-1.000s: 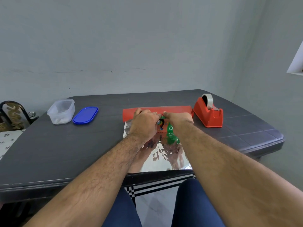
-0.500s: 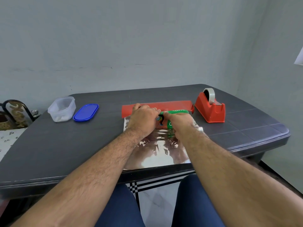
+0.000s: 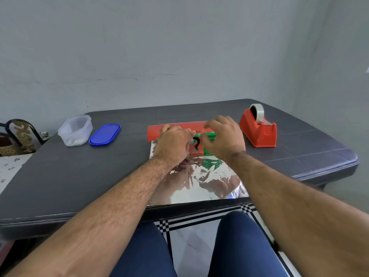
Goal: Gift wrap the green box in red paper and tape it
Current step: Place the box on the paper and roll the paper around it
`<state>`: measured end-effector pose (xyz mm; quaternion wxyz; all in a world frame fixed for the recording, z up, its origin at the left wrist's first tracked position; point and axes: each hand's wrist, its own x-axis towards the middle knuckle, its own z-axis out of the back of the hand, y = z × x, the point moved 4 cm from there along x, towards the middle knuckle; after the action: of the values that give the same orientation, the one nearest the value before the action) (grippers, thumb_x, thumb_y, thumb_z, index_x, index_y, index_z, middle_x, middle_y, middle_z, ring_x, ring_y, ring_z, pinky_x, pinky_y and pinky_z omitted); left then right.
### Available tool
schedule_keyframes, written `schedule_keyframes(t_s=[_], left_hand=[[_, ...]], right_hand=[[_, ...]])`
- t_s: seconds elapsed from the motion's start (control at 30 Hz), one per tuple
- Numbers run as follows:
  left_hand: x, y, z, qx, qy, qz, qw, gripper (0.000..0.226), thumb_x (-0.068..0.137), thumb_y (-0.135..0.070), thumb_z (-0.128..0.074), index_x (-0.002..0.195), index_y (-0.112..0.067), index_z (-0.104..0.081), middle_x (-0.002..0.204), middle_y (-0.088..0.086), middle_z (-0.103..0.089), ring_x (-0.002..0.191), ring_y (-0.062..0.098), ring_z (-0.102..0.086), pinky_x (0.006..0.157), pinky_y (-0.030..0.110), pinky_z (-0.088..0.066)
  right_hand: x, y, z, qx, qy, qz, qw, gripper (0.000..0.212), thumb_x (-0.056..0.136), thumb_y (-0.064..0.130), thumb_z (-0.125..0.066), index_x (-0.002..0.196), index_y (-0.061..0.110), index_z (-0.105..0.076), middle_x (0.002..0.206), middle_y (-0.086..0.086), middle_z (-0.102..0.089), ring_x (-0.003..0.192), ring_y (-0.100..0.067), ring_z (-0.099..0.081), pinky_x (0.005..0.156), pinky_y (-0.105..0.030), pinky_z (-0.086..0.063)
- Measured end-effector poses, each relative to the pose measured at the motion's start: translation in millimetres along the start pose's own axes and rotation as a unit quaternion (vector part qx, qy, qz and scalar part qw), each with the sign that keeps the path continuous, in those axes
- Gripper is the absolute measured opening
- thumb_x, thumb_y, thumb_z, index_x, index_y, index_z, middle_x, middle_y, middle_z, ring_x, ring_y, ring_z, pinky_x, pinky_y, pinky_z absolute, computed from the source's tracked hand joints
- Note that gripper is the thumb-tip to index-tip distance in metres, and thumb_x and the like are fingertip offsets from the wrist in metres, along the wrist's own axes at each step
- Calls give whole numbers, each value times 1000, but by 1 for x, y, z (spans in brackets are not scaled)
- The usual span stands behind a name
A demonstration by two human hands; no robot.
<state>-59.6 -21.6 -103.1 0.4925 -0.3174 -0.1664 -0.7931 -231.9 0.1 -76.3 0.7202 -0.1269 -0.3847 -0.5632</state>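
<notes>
Head cam: green box (image 3: 207, 134) lies w/ long axis 9–3 o'clock, under both hands; left hand (image 3: 172, 143) grips it, right hand (image 3: 223, 140) hovers loosely spread, holding nothing.

home room, dark table (image 3: 60, 176); food tub (image 3: 75, 130)

green box (image 3: 207, 150), red paper (image 3: 179, 127), blue lid (image 3: 104, 134), checkered floor (image 3: 165, 226)

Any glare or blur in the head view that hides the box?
Head view: the silver side of the wrapping paper mirrors the arms and box, a shiny and confusing patch; the right hand is slightly motion-blurred; the green box is mostly covered by both hands; wide-angle distortion curves the table edges.
</notes>
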Motion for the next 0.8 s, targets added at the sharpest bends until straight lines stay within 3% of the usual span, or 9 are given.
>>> schedule_keyframes(t_s=[0.07, 0.2, 0.43, 0.57, 0.67, 0.8], left_hand=[[-1, 0, 0, 9, 2, -5, 1000, 25, 94, -20, -72, 116, -28, -80, 115, -12, -79, 108, 17, -68, 102, 42, -39], [-2, 0, 0, 9, -2, -14, 1000, 24, 95, -22, -71, 116, -28, -80, 113, -12, -79, 107, 16, -68, 99, 42, -38], [4, 12, 13, 43, -2, 9, 999, 42, 94, -54, -70, 126, -28, -76, 110, -9, -79, 106, 15, -70, 100, 41, -35], [6, 12, 16, 87, 6, -17, 996, 51, 91, -68, -61, 119, -28, -78, 103, -10, -78, 100, 16, -67, 97, 41, -36], [11, 6, 17, 81, -5, -38, 996, 68, 88, -75, -52, 119, -19, -74, 119, -6, -75, 109, 19, -66, 99, 42, -38], [15, -2, 12, 70, 31, -83, 994, 57, 96, -66, -54, 132, -25, -71, 139, -6, -68, 130, 19, -59, 114, 48, -32]], right_hand=[[8, 0, -5, 1, 51, 40, 998, 35, 92, 42, -75, 123, 26, -79, 92, 7, -58, 98, -24, -56, 88, -40, -46], [14, -4, -14, -78, 133, 72, 985, 35, 102, 58, -57, 125, 40, -77, 94, 10, -51, 105, -20, -47, 92, -38, -37], [7, -12, -16, -98, 112, 47, 988, 42, 99, 62, -60, 129, 37, -75, 106, 6, -66, 112, -23, -52, 98, -43, -41], [10, -11, -16, -99, 85, 45, 990, 46, 91, 63, -68, 114, 26, -82, 100, 3, -66, 106, -25, -54, 97, -45, -43], [13, -13, -14, -86, 78, 43, 992, 59, 84, 63, -74, 126, 23, -77, 104, 1, -64, 108, -27, -54, 98, -45, -43], [18, -15, -16, -114, 116, 65, 985, 45, 91, 65, -65, 116, 31, -81, 101, 5, -61, 108, -24, -50, 97, -42, -39]])
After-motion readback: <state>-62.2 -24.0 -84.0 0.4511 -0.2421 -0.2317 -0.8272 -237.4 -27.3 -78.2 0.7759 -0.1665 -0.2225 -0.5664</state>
